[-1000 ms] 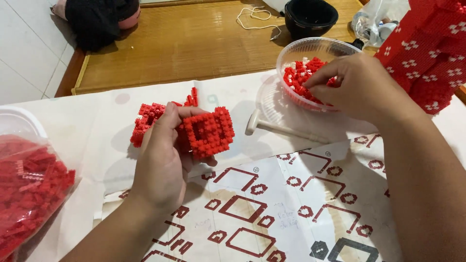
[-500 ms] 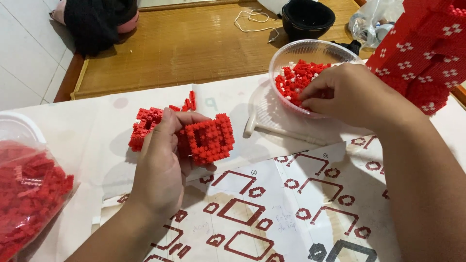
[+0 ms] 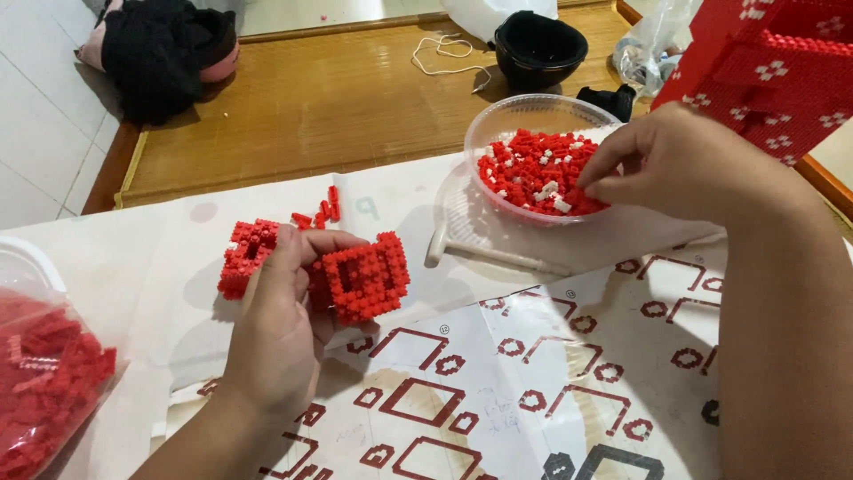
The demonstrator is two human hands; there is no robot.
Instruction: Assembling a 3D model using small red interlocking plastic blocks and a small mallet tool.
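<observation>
The right hand (image 3: 684, 169) covers its own fingertips in the bowl (image 3: 533, 116), so any brick pinched there is unseen. The left hand (image 3: 284, 329) hides part of the block (image 3: 366, 277). Frame edges crop the bag (image 3: 44, 382) and red model (image 3: 773, 71).

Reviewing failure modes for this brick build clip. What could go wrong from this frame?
1. The left hand grips the red brick assembly from one side only, above the table; it could slip or shed pieces.
2. The right hand digs in the clear bowl of small red and white bricks; its fingertips may pinch the wrong piece or flick some out.
3. The loose red bricks near the assembly could get knocked away.
</observation>
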